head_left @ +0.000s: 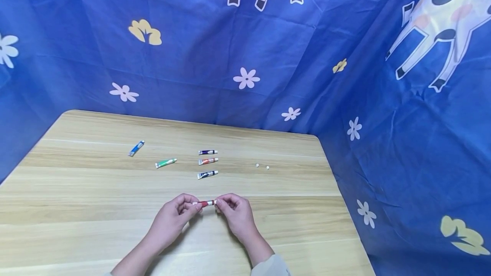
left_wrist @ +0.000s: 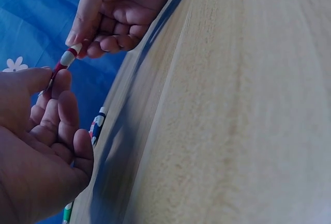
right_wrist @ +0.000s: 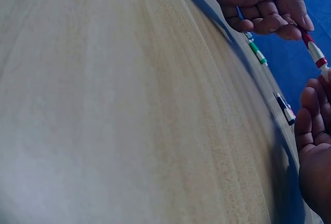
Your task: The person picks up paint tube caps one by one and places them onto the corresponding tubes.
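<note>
Above the front part of the table, my left hand pinches a small red paint tube by its tail, between thumb and fingers. At the tube's white capped end, my right hand pinches with thumb and forefinger. The left wrist view shows the tube spanning the two hands, its white tip at the right hand's thumb. In the right wrist view the tube slants between both hands, the cap end partly hidden by the right fingers.
Beyond the hands lie a dark blue tube, an orange-red tube and a purple tube in a column. Left of them are a green tube and a blue tube. Two small white pieces sit at the right.
</note>
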### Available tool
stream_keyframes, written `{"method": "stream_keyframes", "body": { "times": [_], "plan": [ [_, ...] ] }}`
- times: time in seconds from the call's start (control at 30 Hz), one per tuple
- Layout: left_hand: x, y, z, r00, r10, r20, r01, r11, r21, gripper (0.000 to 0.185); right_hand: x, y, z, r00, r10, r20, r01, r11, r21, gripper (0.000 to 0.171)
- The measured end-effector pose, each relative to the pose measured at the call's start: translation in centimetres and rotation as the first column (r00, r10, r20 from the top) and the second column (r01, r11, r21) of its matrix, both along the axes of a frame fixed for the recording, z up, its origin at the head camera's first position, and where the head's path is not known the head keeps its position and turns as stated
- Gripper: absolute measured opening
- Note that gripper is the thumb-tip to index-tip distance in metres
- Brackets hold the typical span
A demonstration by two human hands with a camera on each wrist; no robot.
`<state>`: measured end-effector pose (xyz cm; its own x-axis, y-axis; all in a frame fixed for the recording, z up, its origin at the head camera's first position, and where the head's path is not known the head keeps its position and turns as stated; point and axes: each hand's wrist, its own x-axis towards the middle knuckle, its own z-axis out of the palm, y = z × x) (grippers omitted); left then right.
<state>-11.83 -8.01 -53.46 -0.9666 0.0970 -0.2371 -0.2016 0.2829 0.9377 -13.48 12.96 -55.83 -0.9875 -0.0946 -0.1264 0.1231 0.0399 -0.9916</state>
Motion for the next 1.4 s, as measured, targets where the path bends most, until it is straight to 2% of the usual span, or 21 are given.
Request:
{"method": "stream_keyframes", "body": {
  "times": [0.13, 0.33, 0.6, 0.73, 1.0, 1.17, 1.4],
  "plan": [
    [-0.02, 0.04, 0.05, 1.000, -0.007, -0.006, 0.007, 1.000, -0.015, 0.022, 0.00, -0.05, -0.14, 1.000, 0.006, 0.007, -0.006, 1.000, 0.006, 0.019],
    [-0.07, 0.13, 0.20, 1.000, -0.020, -0.003, 0.020, 1.000, -0.014, 0.022, 0.03, -0.12, -0.24, 0.999, 0.031, -0.029, -0.029, 0.997, 0.071, 0.024],
    [0.00, 0.39, 0.30, 0.999, -0.035, -0.024, 0.035, 0.999, -0.035, 0.020, 0.37, -0.11, -0.33, 0.997, 0.034, -0.071, -0.018, 0.977, 0.215, 0.051],
    [0.08, 0.44, 0.48, 0.999, -0.047, -0.029, 0.045, 0.998, -0.040, 0.020, 0.56, -0.08, -0.26, 0.996, 0.038, -0.079, -0.018, 0.970, 0.242, 0.057],
    [0.21, 0.39, 0.43, 0.998, -0.053, -0.017, 0.052, 0.998, -0.034, 0.018, 0.67, 0.05, -0.35, 0.998, 0.036, -0.053, -0.023, 0.976, 0.218, 0.058],
    [0.23, 0.27, 0.42, 0.998, -0.052, -0.024, 0.052, 0.998, -0.034, 0.016, 0.58, 0.22, -0.14, 0.997, 0.063, -0.046, -0.053, 0.978, 0.200, 0.056],
    [0.06, -0.06, 0.33, 0.999, -0.043, -0.022, 0.042, 0.999, -0.029, 0.018, 0.20, 0.58, -0.19, 0.986, 0.157, -0.062, -0.150, 0.982, 0.112, 0.037]
  ]
}}
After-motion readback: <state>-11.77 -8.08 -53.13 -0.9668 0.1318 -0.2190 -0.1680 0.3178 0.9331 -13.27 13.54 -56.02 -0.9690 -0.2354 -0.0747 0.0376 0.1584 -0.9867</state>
